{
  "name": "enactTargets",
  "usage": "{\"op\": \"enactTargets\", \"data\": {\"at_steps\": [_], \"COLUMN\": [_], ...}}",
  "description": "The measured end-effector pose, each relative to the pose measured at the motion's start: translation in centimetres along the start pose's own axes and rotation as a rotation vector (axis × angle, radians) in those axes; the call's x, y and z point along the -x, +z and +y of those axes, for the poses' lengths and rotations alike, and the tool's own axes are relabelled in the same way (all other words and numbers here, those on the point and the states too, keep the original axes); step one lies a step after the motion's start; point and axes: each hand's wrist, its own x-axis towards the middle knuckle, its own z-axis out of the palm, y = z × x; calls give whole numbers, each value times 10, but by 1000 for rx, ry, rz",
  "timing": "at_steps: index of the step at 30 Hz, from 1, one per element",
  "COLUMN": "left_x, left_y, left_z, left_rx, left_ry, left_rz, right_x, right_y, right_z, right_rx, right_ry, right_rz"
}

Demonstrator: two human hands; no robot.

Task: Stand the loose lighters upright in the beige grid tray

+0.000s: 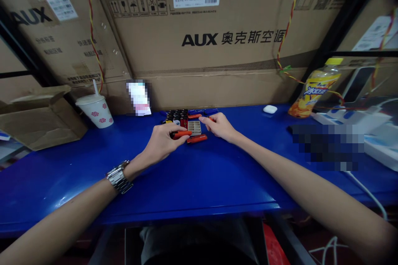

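Orange lighter (183,133) is pinched by L hand (163,140); orange item (211,119), prob. lighter too, by R hand (220,126); divided tray (195,126) is seen betw. grips; loose lighter (197,138) is seen on table (192,182) just beside L grip.

- The table (186,186) is blue and shiny, and it goes across the whole picture.
- Left side: a brown box (59,126) and a white cup (98,112) with a straw.
- Back, left of the middle: a phone (139,97), blurred, standing up.
- Middle: a tray (195,127) with little slots. An orange lighter (197,138) lies in front, and blue lighters (211,112) lie behind.
- Right of the middle: a small white case (270,109).
- Right side: a bottle (315,89) with a yellow cap, and a dark, blurred thing (326,145).
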Motion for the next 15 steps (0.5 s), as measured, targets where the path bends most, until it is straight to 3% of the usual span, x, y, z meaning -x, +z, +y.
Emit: {"op": "enactTargets", "data": {"at_steps": [11, 15], "left_x": [3, 3], "left_y": [1, 3], "left_z": [2, 3], "left_rx": [36, 222], "left_ry": [37, -20], "left_rz": [18, -26], "right_x": [0, 0], "right_y": [0, 1], "right_z": [-1, 2], "right_rx": [65, 57], "right_ry": [-39, -35], "right_rz": [-30, -43]}}
